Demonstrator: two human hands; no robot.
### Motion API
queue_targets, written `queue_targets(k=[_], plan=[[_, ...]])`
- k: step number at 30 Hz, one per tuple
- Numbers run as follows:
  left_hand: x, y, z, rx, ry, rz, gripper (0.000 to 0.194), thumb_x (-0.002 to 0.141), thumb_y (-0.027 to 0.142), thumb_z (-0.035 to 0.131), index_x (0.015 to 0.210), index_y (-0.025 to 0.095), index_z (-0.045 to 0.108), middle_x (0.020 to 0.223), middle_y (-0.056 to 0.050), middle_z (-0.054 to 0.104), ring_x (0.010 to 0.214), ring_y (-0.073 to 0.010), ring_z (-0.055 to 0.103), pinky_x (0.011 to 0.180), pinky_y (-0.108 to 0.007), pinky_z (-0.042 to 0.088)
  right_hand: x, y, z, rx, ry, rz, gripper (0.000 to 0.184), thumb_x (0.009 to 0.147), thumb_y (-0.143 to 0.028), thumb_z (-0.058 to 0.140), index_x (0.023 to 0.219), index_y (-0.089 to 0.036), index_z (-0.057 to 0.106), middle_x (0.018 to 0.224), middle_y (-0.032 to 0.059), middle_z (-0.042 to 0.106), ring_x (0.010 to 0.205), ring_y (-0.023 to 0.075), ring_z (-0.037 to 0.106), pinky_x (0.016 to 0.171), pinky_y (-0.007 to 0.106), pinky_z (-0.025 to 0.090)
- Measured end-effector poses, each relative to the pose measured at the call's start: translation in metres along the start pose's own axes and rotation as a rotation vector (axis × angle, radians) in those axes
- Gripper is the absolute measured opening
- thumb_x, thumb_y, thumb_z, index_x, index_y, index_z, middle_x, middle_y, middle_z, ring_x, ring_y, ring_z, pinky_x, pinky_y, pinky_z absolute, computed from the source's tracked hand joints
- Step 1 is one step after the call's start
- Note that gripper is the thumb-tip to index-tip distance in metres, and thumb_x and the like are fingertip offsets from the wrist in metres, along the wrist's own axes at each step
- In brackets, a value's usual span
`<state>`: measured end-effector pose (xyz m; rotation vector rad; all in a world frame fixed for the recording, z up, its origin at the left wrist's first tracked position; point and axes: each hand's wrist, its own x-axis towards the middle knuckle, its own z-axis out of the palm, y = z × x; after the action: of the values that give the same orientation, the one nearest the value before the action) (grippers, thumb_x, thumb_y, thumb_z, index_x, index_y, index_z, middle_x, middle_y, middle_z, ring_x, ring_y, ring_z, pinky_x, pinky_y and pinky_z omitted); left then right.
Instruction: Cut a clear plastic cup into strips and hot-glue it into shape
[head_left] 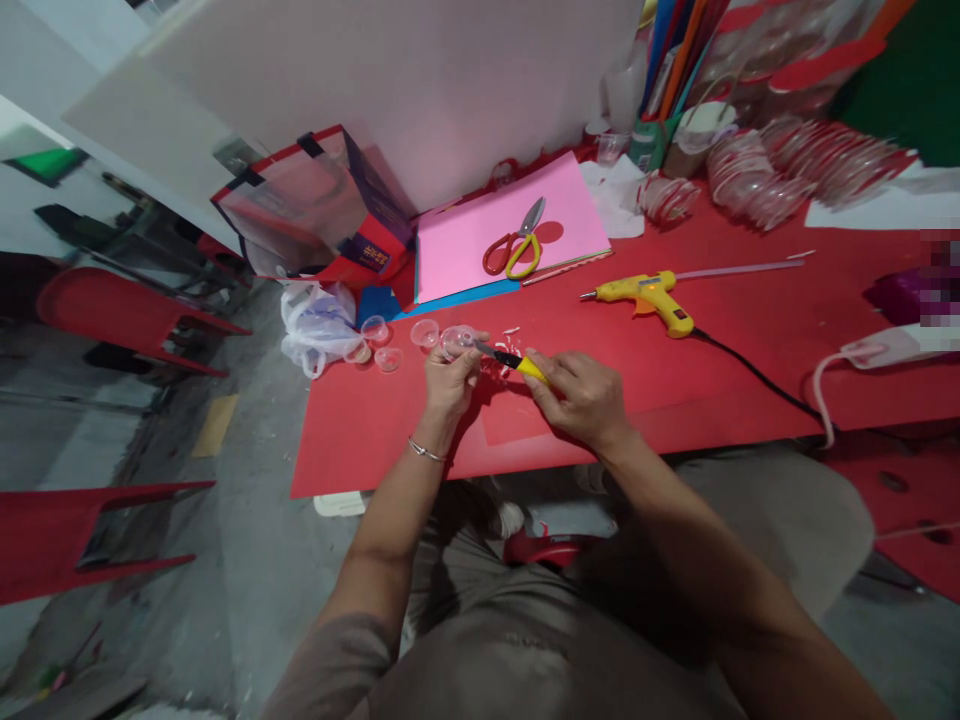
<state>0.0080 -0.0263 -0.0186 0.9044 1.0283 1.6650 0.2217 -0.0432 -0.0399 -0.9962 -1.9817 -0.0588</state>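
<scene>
My left hand [450,382] is closed on a small clear plastic cup [455,341], held just above the red table [360,440]. Wrapped round the yellow handle of a utility knife [517,362] is my right hand [581,395]. The knife's blade points left and meets the cup near my left fingertips; whether it cuts in, I cannot tell. Whitish shavings [511,331] lie on the table behind and under the knife. More small clear cups [388,359] stand to the left of my left hand.
Scissors [517,245] lie on pink paper [457,250] at the back. A yellow glue gun [652,297] with a black cord rests to the right. A white plastic bag [319,325] and a carrier bag [322,215] are at the left. Stacked clear lids [750,180] fill the back right.
</scene>
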Motion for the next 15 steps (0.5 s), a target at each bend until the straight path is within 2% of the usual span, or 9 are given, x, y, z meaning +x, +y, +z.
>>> queue_targets(k=[15], plan=[[-0.0011,0.0035,0.0023,0.024,-0.016,0.023,0.053,0.063,0.043,0.100,0.055,0.014,0.056,0.091,-0.010,0.082,0.037,0.0013,0.038,0.036,-0.019,0.028,-0.0001,0.0004,0.0012,-0.008,-0.003,0.017,0.034,0.103,-0.036,0.063,0.130,-0.020,0.076,0.087,0.0064,0.076,0.080,0.0177,0.065,0.067,0.029,0.042]])
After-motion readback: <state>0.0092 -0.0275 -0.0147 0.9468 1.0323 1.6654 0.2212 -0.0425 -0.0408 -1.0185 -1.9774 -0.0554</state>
